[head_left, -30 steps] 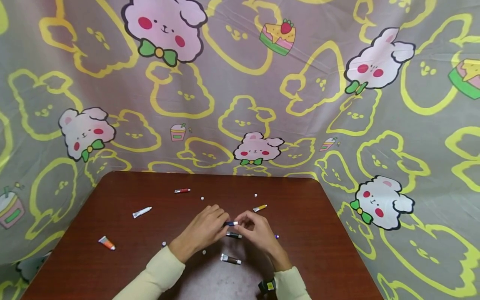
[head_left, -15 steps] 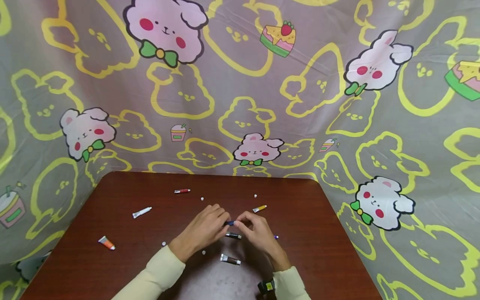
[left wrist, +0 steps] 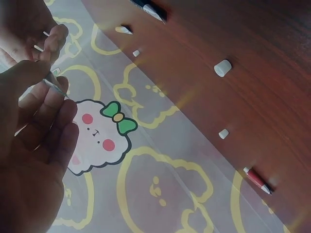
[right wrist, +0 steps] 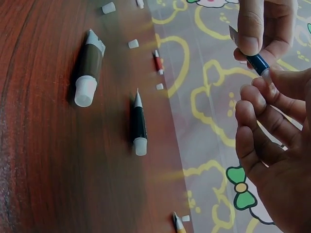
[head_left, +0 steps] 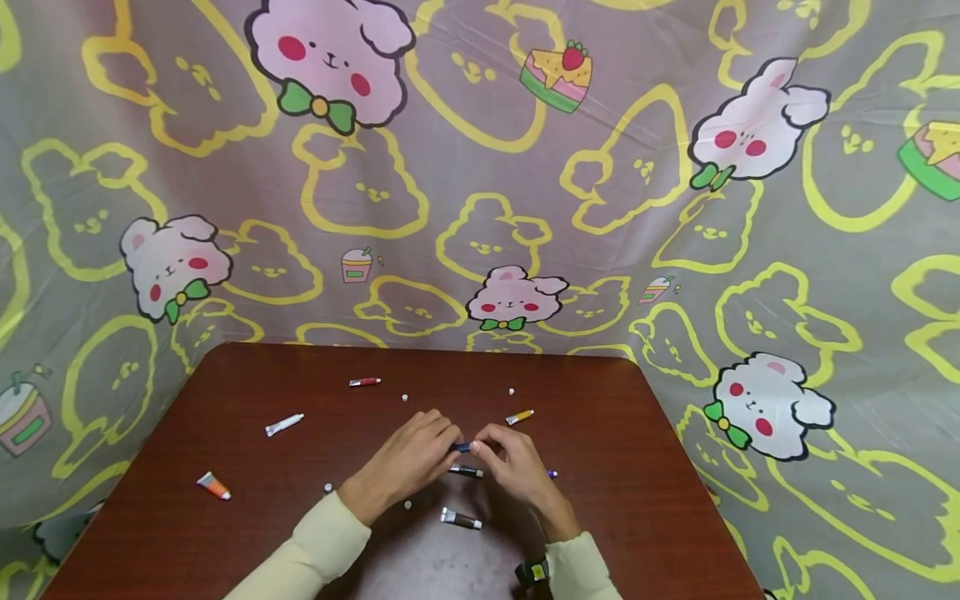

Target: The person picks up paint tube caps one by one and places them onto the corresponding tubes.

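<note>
A small dark-blue paint tube [right wrist: 258,63] is held between both hands above the table. My left hand [head_left: 412,450] pinches its flat crimped end between thumb and fingers. At the other end, the thumb and fingertips of my right hand [head_left: 517,471] pinch the whitish cap end [right wrist: 266,73], mostly covering it. In the left wrist view the silvery tail of the tube shows between the left fingers. Just beneath the hands lies a black paint tube [head_left: 467,472], and nearer the person a brown paint tube [head_left: 461,519], both with white caps.
On the brown table [head_left: 247,375] lie orange [head_left: 214,486], white [head_left: 284,425], red [head_left: 365,382] and yellow [head_left: 520,417] tubes. A purple tip [head_left: 552,474] shows beside the right hand. Several loose white caps [head_left: 408,505] are scattered around. Patterned cloth [head_left: 480,167] hangs behind.
The right fingertips have closed over the white end of the blue tube, which was in plain sight a second ago. The left hand stays nearly still.
</note>
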Tool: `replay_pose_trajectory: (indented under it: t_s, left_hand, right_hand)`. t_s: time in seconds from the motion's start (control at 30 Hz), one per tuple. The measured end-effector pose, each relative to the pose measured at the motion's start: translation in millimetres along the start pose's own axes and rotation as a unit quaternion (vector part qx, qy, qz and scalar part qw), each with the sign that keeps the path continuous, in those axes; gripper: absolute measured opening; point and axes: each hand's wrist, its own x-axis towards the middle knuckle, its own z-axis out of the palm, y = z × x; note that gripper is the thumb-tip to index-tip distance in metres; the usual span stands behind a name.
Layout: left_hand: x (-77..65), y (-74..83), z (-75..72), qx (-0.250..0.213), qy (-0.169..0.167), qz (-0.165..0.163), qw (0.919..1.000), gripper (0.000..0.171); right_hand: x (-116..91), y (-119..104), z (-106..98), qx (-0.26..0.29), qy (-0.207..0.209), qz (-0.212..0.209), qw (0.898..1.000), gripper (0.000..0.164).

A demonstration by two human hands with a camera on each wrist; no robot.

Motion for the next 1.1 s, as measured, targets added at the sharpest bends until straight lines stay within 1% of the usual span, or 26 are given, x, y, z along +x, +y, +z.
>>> replay_pose_trajectory:
  t_s: [0.17,0.33,0.5,0.63,0.77,1.1]
  left_hand:
    - [-3.1,-1.5,0.8,-0.005,0.002,0.001,1.0,0.02]
    - [-6.1,-3.3,2.9,-0.008,0.001,0.001,1.0,0.021]
    - [-10.9,-5.5,4.4,-0.005,-0.002,-0.003,1.0,0.023]
    - [-17.6,-8.0,5.5,-0.002,-0.01,-0.008,0.9999,0.024]
    - [-26.7,-11.3,6.8,0.001,-0.01,-0.012,0.9999,0.026]
    - [-53.8,-19.8,8.9,0.024,-0.018,-0.027,0.9992,0.029]
  right_hand:
    - [0.2,2.0,3.7,0.005,-0.007,0.018,1.0,0.008]
    - [0.5,1.4,4.9,0.019,-0.016,0.051,0.998,0.007]
    - [0.6,0.8,3.0,0.025,-0.014,0.079,0.996,0.006]
    - [-0.2,2.4,1.4,0.017,-0.007,0.073,0.997,0.004]
    - [-1.0,6.3,1.1,0.009,0.002,0.067,0.998,0.006]
    - [-0.3,14.9,-0.9,-0.013,0.009,0.055,0.998,0.004]
